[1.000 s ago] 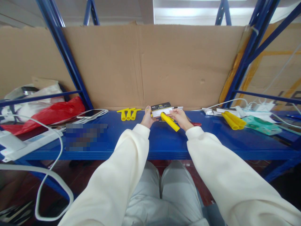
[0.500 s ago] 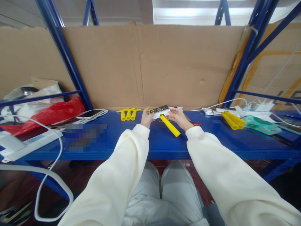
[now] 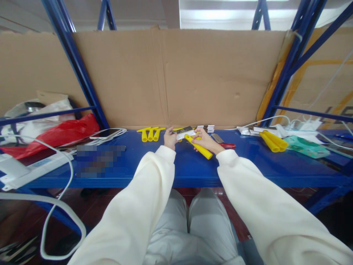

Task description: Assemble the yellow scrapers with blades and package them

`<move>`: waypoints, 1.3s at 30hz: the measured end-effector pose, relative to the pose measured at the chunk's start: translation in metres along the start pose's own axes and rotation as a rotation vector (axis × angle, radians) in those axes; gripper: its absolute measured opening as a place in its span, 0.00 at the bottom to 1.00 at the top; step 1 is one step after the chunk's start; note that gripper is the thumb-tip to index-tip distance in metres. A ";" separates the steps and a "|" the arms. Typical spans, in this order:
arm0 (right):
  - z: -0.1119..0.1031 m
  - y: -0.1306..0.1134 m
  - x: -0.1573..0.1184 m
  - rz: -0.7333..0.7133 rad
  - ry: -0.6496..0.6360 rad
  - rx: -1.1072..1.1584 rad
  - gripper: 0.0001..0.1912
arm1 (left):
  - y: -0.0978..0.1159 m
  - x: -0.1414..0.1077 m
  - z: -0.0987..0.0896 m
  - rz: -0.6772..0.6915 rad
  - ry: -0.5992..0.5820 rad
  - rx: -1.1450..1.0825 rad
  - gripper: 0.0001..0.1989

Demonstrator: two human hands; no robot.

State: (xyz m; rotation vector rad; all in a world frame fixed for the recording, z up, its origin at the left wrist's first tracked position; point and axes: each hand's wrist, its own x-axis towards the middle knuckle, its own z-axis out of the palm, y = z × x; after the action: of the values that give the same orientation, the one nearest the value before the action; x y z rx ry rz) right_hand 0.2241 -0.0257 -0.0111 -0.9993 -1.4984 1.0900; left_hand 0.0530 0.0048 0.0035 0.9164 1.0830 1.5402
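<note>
My left hand [image 3: 170, 138] pinches the left end of a small flat black-and-white packet [image 3: 184, 131]. My right hand [image 3: 206, 140] is closed around the upper part of a yellow T-shaped tool with a hollow handle [image 3: 206, 152]. The handle slants down to the right, and its top meets the packet's lower edge; whether they are joined is hidden. Right behind my right hand lies a small stack of similar packets [image 3: 210, 129]. A red-handled tool [image 3: 228, 146] with a flat grey blade rests beside that hand.
Three yellow T-shaped tools [image 3: 150, 135] stand in a row on the blue shelf [image 3: 146, 162], against the cardboard [image 3: 124, 81]. More yellow tools [image 3: 273, 141], a green packet [image 3: 306, 146] and white cables are on the right. On the left are a phone [image 3: 106, 133], a red bag [image 3: 68, 129] and a power strip [image 3: 35, 171].
My right hand has shifted from the packet's right end down onto the yellow tool's handle. The packet has tipped flatter and slightly lower. The stack behind now shows more.
</note>
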 end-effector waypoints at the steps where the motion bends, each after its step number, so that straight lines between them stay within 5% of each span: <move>1: 0.000 0.001 0.000 -0.002 -0.022 -0.020 0.27 | -0.001 0.001 0.000 0.000 -0.006 -0.004 0.32; 12: -0.002 0.001 0.000 -0.143 -0.081 -0.138 0.12 | 0.001 -0.008 0.004 -0.114 -0.170 0.012 0.18; 16: -0.003 -0.002 -0.001 -0.111 -0.092 -0.209 0.08 | 0.002 -0.013 0.006 -0.107 -0.268 -0.037 0.27; 22: -0.007 0.003 0.003 -0.069 -0.017 -0.233 0.18 | 0.003 -0.017 0.006 -0.103 -0.318 -0.026 0.42; 32: -0.032 0.003 0.019 -0.219 0.453 -0.733 0.26 | 0.013 -0.026 0.004 -0.084 -0.281 0.118 0.35; 39: -0.094 -0.013 0.021 -0.132 0.661 -0.890 0.31 | 0.014 -0.029 0.004 -0.090 -0.321 0.186 0.32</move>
State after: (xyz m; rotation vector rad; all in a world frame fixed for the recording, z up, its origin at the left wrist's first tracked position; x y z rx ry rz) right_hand 0.3121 0.0049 0.0159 -1.6223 -1.4345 -0.0978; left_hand 0.0592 -0.0241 0.0171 1.1806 1.0292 1.1833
